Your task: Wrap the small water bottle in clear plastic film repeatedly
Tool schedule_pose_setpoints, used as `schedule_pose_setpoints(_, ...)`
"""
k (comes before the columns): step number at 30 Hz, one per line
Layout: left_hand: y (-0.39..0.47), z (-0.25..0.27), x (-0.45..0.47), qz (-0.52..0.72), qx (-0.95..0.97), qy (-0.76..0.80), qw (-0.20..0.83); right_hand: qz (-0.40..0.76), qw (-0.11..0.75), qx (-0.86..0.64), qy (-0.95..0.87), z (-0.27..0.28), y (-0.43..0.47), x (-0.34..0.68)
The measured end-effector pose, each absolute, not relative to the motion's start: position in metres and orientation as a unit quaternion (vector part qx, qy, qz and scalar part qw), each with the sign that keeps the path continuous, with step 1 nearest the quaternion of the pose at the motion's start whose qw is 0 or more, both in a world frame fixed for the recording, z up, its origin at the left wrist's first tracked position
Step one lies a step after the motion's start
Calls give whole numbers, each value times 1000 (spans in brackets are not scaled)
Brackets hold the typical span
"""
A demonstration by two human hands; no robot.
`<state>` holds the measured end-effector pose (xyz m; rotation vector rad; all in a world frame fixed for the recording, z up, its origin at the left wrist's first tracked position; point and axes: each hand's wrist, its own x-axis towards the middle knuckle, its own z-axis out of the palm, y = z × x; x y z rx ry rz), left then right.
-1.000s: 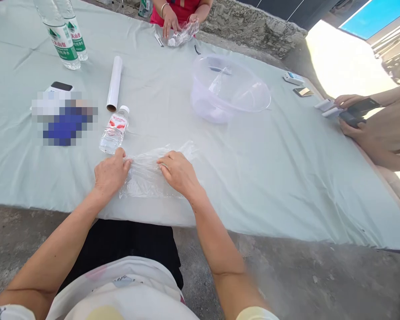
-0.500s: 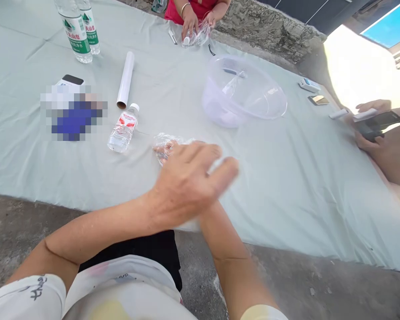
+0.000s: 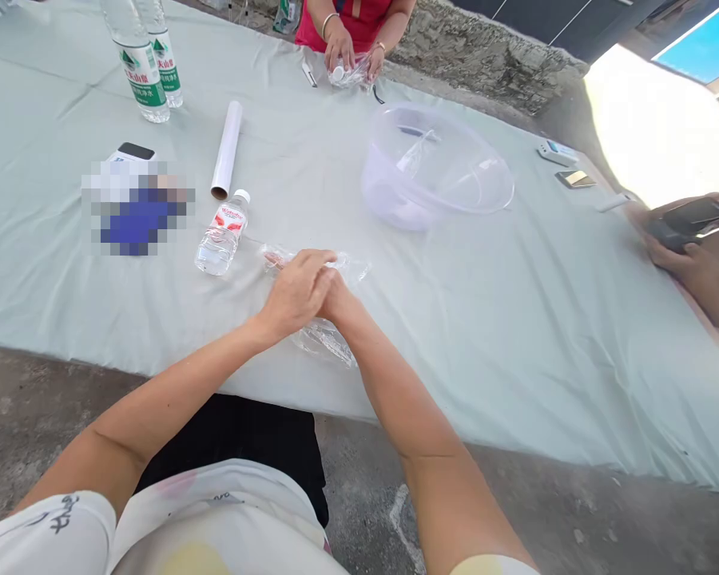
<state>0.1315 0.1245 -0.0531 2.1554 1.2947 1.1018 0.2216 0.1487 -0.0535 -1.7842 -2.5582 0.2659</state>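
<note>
My left hand (image 3: 298, 292) lies across my right hand (image 3: 334, 295) above the near part of the table, its fingers bent over the back of the right one. Crinkled clear plastic film (image 3: 327, 342) spreads around both hands and gathers under the left hand. Fingertips of the right hand stretch out to the left beneath the film; the rest of its fingers are hidden. Just left of the hands, a small clear water bottle (image 3: 221, 235) with a white cap and a red-and-white label lies on the cloth.
A white roll (image 3: 228, 148) lies behind the bottle, with two tall water bottles (image 3: 141, 80) farther back. A translucent basin (image 3: 389, 192) holds crumpled plastic. Across the table, a person's hands (image 3: 341, 56) handle a plastic-wrapped bottle. At right, another person holds a dark phone (image 3: 695, 216).
My left hand has come down from its raised, blurred position onto my right hand. More of the film now shows below and to the right of the hands.
</note>
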Motion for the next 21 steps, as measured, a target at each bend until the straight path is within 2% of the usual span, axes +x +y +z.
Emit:
schedule_pose_setpoints(2,119,-65,111,392,756,490,186,121,-30,-525,-842,-52,154,234)
schedule_pose_setpoints(4,111,-73,93,322,784,511,144,150,-42,-496,-854,-49,161,246)
schedule_pose_setpoints(7,97,-78,74,202,807,548,84,178,-29,-487,-855,-45,174,259)
schedule_pose_setpoints(9,87,-78,65,166,803,568,75,199,-19,-492,-847,-45,182,264)
schedule_pose_setpoints(13,74,-75,49,139,774,614,66,216,17,-499,-839,-50,193,271)
schedule_pose_setpoints(18,65,-50,42,98,757,644,46,181,33,-509,-841,-60,203,267)
schedule_pose_setpoints(21,65,-21,64,181,781,597,7,166,40,-492,-853,-66,204,259)
